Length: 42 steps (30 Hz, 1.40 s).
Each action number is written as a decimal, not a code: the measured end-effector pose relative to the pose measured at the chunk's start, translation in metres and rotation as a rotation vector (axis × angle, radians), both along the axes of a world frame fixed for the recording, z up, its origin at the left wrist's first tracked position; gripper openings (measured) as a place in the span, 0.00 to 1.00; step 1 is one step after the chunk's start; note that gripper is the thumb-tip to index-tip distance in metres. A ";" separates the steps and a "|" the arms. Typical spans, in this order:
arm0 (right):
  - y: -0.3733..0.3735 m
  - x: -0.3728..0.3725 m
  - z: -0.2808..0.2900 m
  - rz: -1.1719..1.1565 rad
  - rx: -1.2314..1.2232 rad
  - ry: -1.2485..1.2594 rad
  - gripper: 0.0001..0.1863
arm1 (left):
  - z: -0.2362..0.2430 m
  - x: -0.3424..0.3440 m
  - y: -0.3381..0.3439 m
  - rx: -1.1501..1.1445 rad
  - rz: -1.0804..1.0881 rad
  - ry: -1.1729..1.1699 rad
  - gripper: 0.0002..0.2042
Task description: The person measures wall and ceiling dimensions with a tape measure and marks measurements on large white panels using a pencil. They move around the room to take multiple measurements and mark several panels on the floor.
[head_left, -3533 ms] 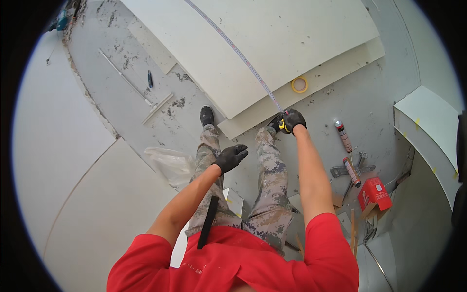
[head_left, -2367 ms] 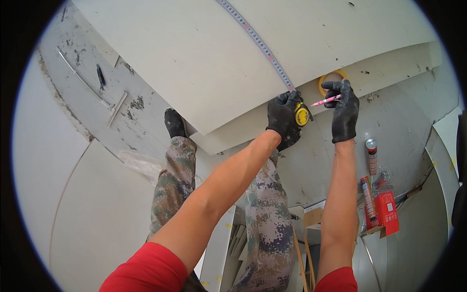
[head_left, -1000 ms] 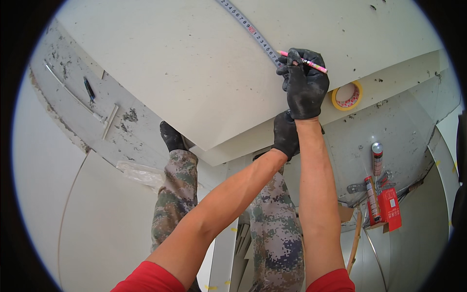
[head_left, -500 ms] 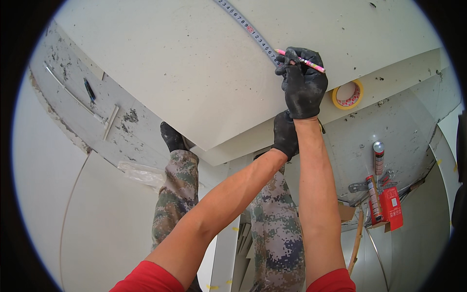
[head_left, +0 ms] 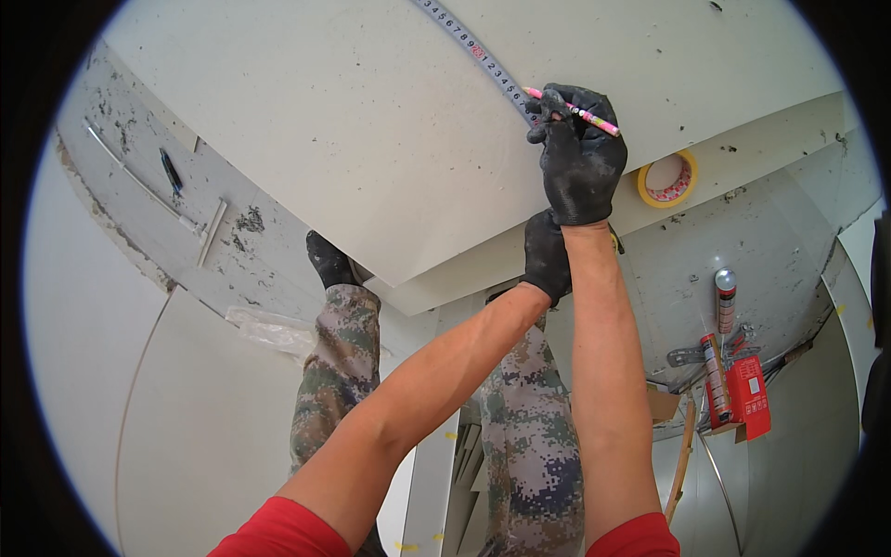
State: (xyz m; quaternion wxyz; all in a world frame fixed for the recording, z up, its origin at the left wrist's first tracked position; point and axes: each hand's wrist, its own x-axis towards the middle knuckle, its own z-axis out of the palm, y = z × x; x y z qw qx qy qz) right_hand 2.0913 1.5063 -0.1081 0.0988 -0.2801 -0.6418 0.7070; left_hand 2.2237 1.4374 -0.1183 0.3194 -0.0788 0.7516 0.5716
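Note:
A large white board (head_left: 353, 139) lies ahead on another pale sheet, with a numbered steel tape (head_left: 464, 42) running diagonally across it. My gloved right hand (head_left: 580, 158) is closed on a pink pencil (head_left: 601, 123), its tip at the tape near the board's edge. Just below it, my gloved left hand (head_left: 545, 251) is at that edge, fingers hidden behind my right hand; part of the yellow tape case (head_left: 614, 240) peeks out beside the right wrist. A yellow tape roll (head_left: 688, 181) rests on the lower sheet, right of my hands.
On the left floor lie a dark utility knife (head_left: 170, 172), a long-handled tool (head_left: 213, 227) and crumpled plastic (head_left: 269, 330). Sealant cartridges (head_left: 726, 306), a red box (head_left: 750, 390) and a wooden strip (head_left: 685, 450) are at right. My feet are by the board's edge.
Since the oldest frame, my left hand rose to the tape case, which my right hand held before; my right took a pencil and moved onto the tape. Over the last second, little has moved.

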 end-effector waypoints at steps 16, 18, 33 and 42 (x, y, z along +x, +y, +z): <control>0.002 0.004 -0.002 0.013 0.028 0.028 0.09 | -0.001 0.005 0.006 0.098 0.154 -0.114 0.12; 0.001 0.002 -0.001 -0.029 -0.002 0.038 0.09 | -0.001 0.005 0.004 0.109 0.176 -0.158 0.12; -0.052 0.089 0.222 -0.459 -0.340 -0.090 0.22 | -0.025 -0.020 0.002 0.289 0.449 -0.526 0.14; -0.154 0.186 0.286 -0.579 -0.529 -0.504 0.20 | 0.181 -0.029 -0.158 0.502 0.538 -0.562 0.17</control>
